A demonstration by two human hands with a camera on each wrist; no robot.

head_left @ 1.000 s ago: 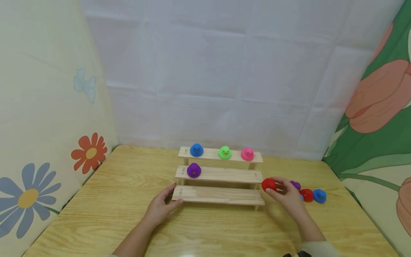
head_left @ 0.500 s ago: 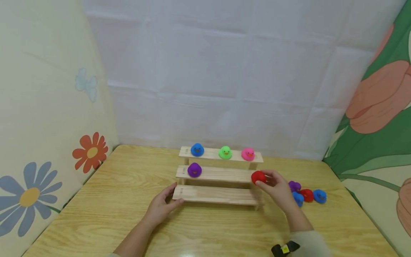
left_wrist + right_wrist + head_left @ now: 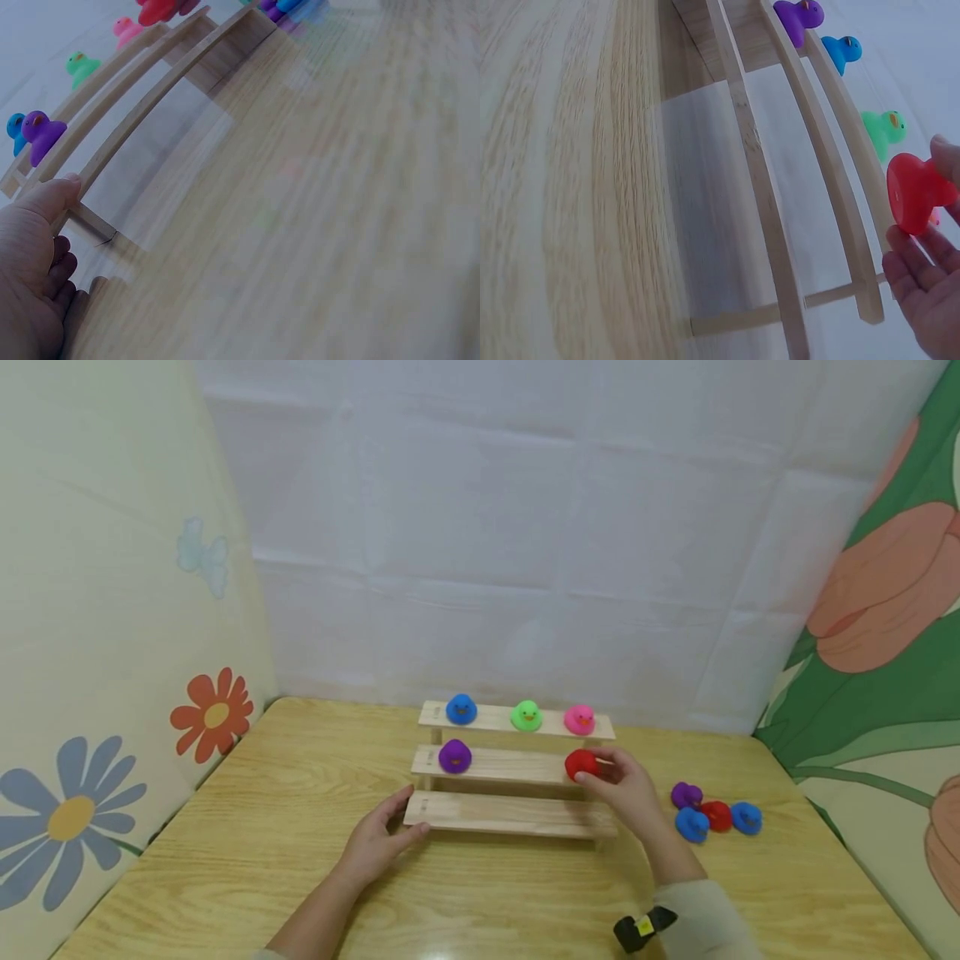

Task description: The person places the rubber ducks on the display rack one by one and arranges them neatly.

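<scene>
Red duck (image 3: 580,765), pinched by the half-curled right hand (image 3: 628,792), shows its base to that wrist's view, not the head's, while the left hand (image 3: 372,845) grips the wooden stand (image 3: 510,812).

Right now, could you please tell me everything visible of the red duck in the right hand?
The red duck looks smooth and rubbery, with a rounded body and flattish base. The right hand grips it base down, seemingly above the right end of the middle shelf. Its face cannot be made out.
</scene>
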